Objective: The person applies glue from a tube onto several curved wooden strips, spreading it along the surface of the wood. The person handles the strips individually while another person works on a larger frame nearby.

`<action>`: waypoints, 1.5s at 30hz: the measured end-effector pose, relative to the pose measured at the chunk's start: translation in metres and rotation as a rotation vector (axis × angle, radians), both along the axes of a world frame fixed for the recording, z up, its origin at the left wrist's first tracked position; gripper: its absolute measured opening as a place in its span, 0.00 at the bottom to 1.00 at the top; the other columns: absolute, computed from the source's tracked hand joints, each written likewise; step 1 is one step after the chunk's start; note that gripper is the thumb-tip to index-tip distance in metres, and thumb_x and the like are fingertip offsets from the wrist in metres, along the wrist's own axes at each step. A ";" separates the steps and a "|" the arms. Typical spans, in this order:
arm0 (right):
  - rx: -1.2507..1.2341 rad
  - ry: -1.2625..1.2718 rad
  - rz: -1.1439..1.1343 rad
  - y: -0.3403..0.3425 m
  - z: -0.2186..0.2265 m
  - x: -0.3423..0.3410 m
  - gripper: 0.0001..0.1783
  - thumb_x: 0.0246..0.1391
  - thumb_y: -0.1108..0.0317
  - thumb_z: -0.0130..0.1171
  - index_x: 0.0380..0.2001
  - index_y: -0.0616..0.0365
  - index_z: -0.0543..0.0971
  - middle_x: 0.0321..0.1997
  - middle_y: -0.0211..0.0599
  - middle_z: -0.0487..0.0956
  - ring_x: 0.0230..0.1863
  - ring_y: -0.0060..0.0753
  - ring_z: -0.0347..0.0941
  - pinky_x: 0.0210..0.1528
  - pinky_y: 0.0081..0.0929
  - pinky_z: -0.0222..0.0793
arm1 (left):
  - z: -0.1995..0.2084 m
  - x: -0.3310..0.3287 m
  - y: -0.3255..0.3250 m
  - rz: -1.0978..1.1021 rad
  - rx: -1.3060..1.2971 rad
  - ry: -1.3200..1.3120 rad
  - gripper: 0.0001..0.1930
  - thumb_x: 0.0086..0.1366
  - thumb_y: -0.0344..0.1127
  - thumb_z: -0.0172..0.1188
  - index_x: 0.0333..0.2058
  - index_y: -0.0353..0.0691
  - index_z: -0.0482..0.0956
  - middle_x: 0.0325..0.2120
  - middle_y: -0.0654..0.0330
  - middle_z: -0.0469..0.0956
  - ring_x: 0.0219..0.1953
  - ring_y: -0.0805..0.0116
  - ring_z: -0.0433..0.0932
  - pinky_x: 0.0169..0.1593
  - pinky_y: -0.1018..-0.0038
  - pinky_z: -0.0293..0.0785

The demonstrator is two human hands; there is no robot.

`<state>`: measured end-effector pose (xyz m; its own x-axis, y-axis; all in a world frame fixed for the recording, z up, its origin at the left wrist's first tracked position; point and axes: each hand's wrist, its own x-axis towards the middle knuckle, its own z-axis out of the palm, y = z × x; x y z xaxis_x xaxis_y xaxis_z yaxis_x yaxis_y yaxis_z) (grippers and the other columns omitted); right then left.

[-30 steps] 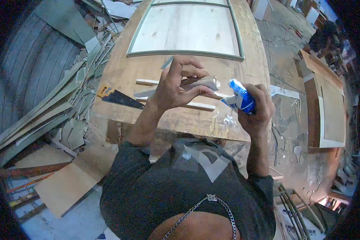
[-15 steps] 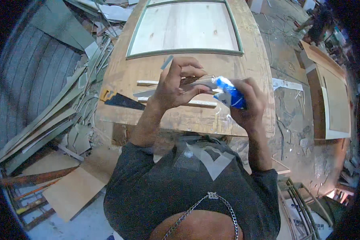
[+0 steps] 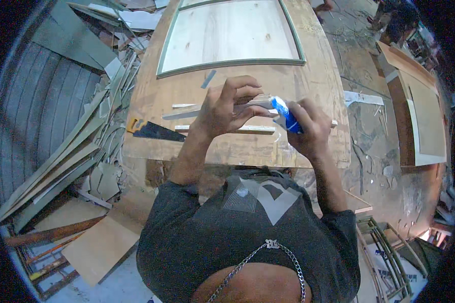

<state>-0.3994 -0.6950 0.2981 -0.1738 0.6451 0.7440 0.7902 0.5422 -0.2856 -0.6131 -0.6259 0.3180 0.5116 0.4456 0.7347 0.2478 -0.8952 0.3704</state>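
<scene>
My left hand (image 3: 226, 107) is closed around a thin wooden strip (image 3: 262, 100), whose other end sticks out to the left behind the wrist. In my right hand (image 3: 311, 126) is a crumpled blue-and-white plastic package (image 3: 289, 120), its exact kind unclear. The package's upper end touches or nearly touches the right end of the strip. Below both hands, a pale strip (image 3: 250, 130) lies on the wooden worktable (image 3: 212, 154). A handsaw (image 3: 159, 132) with a yellow handle rests left of my left wrist.
A framed pale panel (image 3: 232, 38) lies at the table's far side, with a small grey piece (image 3: 209, 79) near it. Board offcuts (image 3: 60, 166) pile up on the left. A large wooden cabinet-like box (image 3: 419, 111) stands on the littered floor at right.
The package in my right hand has tilted more steeply and shifted slightly left against the strip's end. My left hand keeps its hold, and the view has shifted a little.
</scene>
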 end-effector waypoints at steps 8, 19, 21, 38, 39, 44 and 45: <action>0.047 0.193 -0.004 0.002 0.003 0.007 0.19 0.34 0.74 0.64 0.36 0.51 0.76 0.26 0.34 0.73 0.23 0.38 0.73 0.21 0.34 0.66 | 0.000 0.011 0.001 0.009 0.125 -0.029 0.26 0.49 0.37 0.71 0.43 0.34 0.67 0.36 0.57 0.76 0.30 0.67 0.81 0.33 0.78 0.81; -0.017 0.285 -0.169 -0.018 -0.007 0.039 0.21 0.33 0.73 0.67 0.37 0.52 0.76 0.29 0.35 0.74 0.24 0.40 0.73 0.22 0.33 0.67 | -0.007 0.041 0.008 0.067 0.147 0.008 0.22 0.39 0.40 0.76 0.35 0.41 0.80 0.38 0.60 0.72 0.38 0.71 0.75 0.36 0.78 0.77; 0.119 0.259 -0.181 -0.017 -0.008 0.040 0.21 0.34 0.73 0.66 0.37 0.51 0.77 0.29 0.34 0.73 0.24 0.39 0.73 0.23 0.33 0.67 | -0.012 0.053 0.010 -0.010 -0.033 0.033 0.22 0.40 0.40 0.76 0.34 0.41 0.79 0.38 0.60 0.72 0.40 0.70 0.74 0.37 0.78 0.76; -0.119 1.540 -0.609 -0.146 -0.151 0.181 0.26 0.38 0.80 0.64 0.45 0.63 0.70 0.36 0.36 0.74 0.36 0.28 0.72 0.40 0.26 0.69 | -0.125 0.193 0.055 -0.178 -1.161 -1.238 0.24 0.61 0.25 0.57 0.54 0.42 0.58 0.37 0.55 0.75 0.36 0.64 0.77 0.42 0.59 0.80; -0.131 1.534 -0.621 -0.152 -0.149 0.188 0.26 0.38 0.80 0.64 0.45 0.63 0.70 0.36 0.36 0.74 0.36 0.28 0.72 0.40 0.26 0.69 | -0.141 0.195 0.058 -0.024 -1.322 -1.382 0.24 0.62 0.27 0.57 0.54 0.42 0.59 0.39 0.54 0.75 0.39 0.62 0.76 0.43 0.56 0.80; -0.002 1.581 -0.757 -0.193 -0.152 0.240 0.27 0.38 0.83 0.61 0.46 0.63 0.69 0.39 0.37 0.74 0.36 0.32 0.73 0.39 0.29 0.72 | -0.188 0.205 0.032 0.154 -1.477 -1.260 0.16 0.63 0.35 0.58 0.48 0.37 0.67 0.40 0.54 0.73 0.46 0.61 0.73 0.50 0.60 0.74; -0.004 1.619 -0.744 -0.201 -0.149 0.248 0.27 0.38 0.83 0.61 0.46 0.63 0.69 0.39 0.38 0.74 0.36 0.32 0.73 0.39 0.29 0.72 | -0.196 0.207 0.023 0.161 -1.487 -1.264 0.16 0.63 0.35 0.58 0.48 0.37 0.67 0.40 0.54 0.73 0.46 0.61 0.73 0.50 0.60 0.74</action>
<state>-0.1514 -0.8962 0.1487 0.9601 0.2410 -0.1421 -0.1995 0.2337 -0.9516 -0.4066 -0.6025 0.1223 -0.0224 0.9347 -0.3549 -0.6864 0.2436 0.6852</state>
